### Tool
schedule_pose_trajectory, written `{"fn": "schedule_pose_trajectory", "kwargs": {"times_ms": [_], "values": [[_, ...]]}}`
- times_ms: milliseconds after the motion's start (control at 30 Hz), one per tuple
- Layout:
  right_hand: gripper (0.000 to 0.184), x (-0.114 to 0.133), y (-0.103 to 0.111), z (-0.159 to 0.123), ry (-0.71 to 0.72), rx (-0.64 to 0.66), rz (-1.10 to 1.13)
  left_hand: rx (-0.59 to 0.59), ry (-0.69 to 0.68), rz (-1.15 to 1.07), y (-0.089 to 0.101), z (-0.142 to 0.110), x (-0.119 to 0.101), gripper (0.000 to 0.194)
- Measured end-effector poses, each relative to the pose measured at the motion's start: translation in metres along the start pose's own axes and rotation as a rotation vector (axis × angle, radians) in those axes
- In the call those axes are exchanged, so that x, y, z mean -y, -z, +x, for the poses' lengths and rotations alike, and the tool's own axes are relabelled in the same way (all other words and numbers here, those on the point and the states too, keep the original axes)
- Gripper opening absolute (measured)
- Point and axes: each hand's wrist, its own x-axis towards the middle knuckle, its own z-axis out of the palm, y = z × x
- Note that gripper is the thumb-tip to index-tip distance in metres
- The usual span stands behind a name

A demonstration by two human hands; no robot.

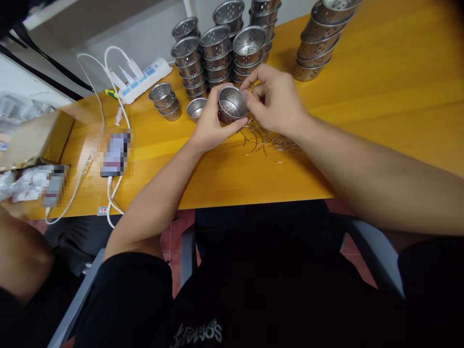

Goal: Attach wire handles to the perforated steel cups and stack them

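While a perf. metal cup [232,107] is held above the bench [217,186] by the L hand [212,121], grip closed round its wall, the R hand [271,99] is pinched nearly together at the rim; what's between its fingertips can't be told. Curved wires [257,140] are strewn nr the R hand; stacked cups [216,50] are lined up behind, w/ a phone [116,153] placed to the L.

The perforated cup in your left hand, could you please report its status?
Left hand holding cup, opening toward camera. Right hand at rim, pinch unclear. Curved wires on table nearby; stacked cups behind.
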Motion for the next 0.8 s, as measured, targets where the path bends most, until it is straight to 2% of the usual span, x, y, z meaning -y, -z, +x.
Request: {"fn": "schedule_pose_trajectory", "kwargs": {"times_ms": [267,467,800], "values": [[0.046,0.007,-0.001,0.0,-0.06,0.016,0.005,-0.065,0.02,-0.002,0.001,0.001,-0.018,0.128],[0.051,0.009,-0.001,0.001,-0.073,0.01,-0.003,-0.029,0.049,-0.001,0.006,0.002,-0.032,0.13],[0.045,0.003,-0.005,0.001,-0.057,-0.008,0.034,-0.008,0.049,0.002,0.003,-0.002,-0.028,0.126]]}}
